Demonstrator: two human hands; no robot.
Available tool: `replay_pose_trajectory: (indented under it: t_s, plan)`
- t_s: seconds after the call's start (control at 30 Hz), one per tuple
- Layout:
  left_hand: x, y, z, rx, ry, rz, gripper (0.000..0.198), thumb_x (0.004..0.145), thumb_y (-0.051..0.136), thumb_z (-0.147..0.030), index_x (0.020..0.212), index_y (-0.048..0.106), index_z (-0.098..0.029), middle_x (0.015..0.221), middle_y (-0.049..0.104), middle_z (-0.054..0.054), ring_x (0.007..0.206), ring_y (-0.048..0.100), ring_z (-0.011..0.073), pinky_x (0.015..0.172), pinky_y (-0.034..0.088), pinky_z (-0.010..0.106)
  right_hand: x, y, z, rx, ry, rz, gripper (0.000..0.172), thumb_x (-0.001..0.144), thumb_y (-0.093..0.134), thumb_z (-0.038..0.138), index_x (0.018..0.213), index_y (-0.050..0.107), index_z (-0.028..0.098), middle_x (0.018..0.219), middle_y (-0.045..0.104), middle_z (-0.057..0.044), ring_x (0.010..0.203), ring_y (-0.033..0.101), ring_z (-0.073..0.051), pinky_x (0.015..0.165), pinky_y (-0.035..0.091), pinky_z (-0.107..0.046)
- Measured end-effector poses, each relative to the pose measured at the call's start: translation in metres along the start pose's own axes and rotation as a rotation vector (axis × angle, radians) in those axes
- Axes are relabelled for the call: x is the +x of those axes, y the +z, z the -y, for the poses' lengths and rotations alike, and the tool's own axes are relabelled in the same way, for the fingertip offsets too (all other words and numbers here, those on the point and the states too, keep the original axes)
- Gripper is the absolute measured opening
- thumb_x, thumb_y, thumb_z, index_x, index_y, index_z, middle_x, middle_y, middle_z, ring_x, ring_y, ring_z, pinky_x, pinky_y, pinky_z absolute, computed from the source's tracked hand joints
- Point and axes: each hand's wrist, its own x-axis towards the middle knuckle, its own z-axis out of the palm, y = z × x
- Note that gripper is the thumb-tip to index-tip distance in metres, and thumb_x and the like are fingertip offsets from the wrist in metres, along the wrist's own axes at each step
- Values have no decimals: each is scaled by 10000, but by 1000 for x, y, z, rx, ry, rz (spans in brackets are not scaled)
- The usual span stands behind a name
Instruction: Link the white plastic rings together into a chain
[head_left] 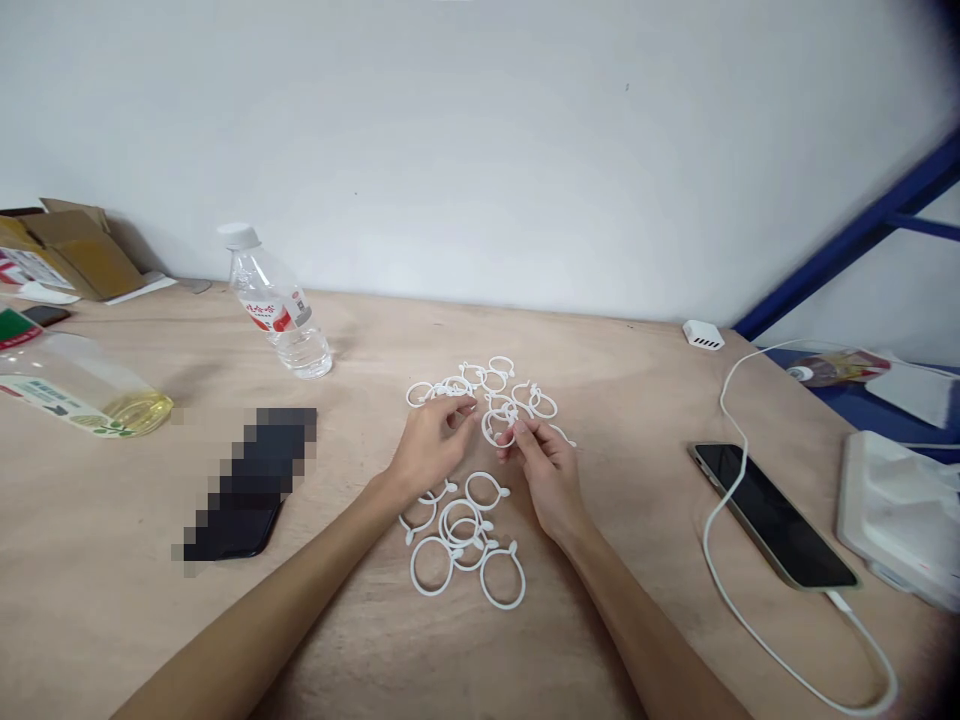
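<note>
Several white plastic rings lie on a wooden table (615,400) in two heaps: a far heap (491,385) and a near heap (465,545). Between the heaps, my right hand (546,468) pinches one white ring (498,428) by its edge. My left hand (431,443) is curled, its fingertips close to the far heap and the held ring; whether it grips a ring is unclear.
A clear water bottle (277,305) stands at the back left, an oil bottle (82,390) lies at the left edge, and cardboard boxes (67,250) sit behind. A phone (772,515) with a white cable (724,400) lies right, near a white charger (703,335).
</note>
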Motion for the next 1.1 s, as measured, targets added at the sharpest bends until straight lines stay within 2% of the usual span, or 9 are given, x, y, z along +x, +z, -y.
replay_pose_trajectory:
  t_s: [0.1, 0.2, 0.27, 0.4, 0.6, 0.7, 0.9, 1.03, 1.1]
  plan:
    - [-17, -4, -8, -150, -3, 51, 454, 793, 672, -361, 1198, 614, -164, 1036, 696, 66, 927, 630, 194, 857, 504, 325, -1, 2, 0, -6, 15, 24, 261, 820, 631, 455, 745, 637, 206, 728, 622, 11, 694, 579, -140, 711, 472, -281]
    - [-30, -3, -8, -207, -30, 40, 604, 732, 741, -342, 1278, 549, -170, 1045, 675, 66, 928, 619, 196, 853, 508, 335, -3, 4, 2, -41, 64, 112, 273, 830, 612, 468, 743, 634, 210, 738, 618, 11, 737, 590, -154, 745, 471, -291]
    - [-33, -3, -6, -191, -30, -13, 562, 729, 750, -312, 1246, 572, -181, 1033, 671, 61, 879, 615, 183, 823, 514, 329, -5, 5, 4, -125, 67, 169, 294, 841, 586, 479, 751, 654, 207, 740, 628, 4, 754, 589, -164, 756, 464, -293]
    - [-33, -12, -3, -131, 47, -69, 423, 727, 760, -291, 1117, 642, -177, 999, 668, 56, 822, 604, 168, 790, 515, 317, -6, 8, 8, -264, 28, 181, 327, 837, 572, 494, 752, 684, 199, 740, 659, -11, 760, 593, -174, 740, 460, -291]
    - [-37, -33, 3, -187, 92, 35, 377, 743, 743, -260, 1103, 657, -187, 963, 659, 48, 852, 600, 180, 803, 503, 320, -8, 12, 10, -241, 4, 129, 337, 760, 673, 443, 1032, 704, 246, 930, 718, -34, 871, 646, -198, 795, 505, -337]
    - [-40, -35, 7, -242, 92, 93, 343, 759, 731, -269, 1089, 664, -202, 978, 658, 42, 896, 605, 187, 812, 498, 308, -8, 11, 11, -285, -39, 171, 223, 791, 650, 394, 937, 748, 258, 977, 732, -39, 919, 645, -212, 847, 498, -371]
    - [-42, -36, 7, -282, 48, 165, 323, 764, 715, -236, 1079, 671, -183, 1060, 664, 66, 982, 620, 207, 876, 492, 325, -11, 10, 11, -373, -150, 175, 160, 812, 641, 344, 843, 769, 253, 843, 728, -38, 839, 632, -209, 818, 498, -381]
    - [-41, -38, 7, -222, 39, 151, 366, 754, 716, -236, 1111, 657, -180, 1101, 664, 81, 1021, 613, 227, 914, 484, 366, -12, 9, 10, -430, -178, 177, 171, 839, 615, 341, 876, 755, 250, 856, 719, -37, 820, 631, -202, 772, 496, -362]
    - [-41, -38, 9, -180, 39, 117, 399, 753, 702, -213, 1145, 640, -181, 1131, 654, 88, 1058, 594, 236, 948, 466, 396, -10, 5, 9, -521, -248, 136, 185, 865, 581, 328, 901, 744, 250, 879, 714, -41, 843, 624, -206, 787, 487, -369]
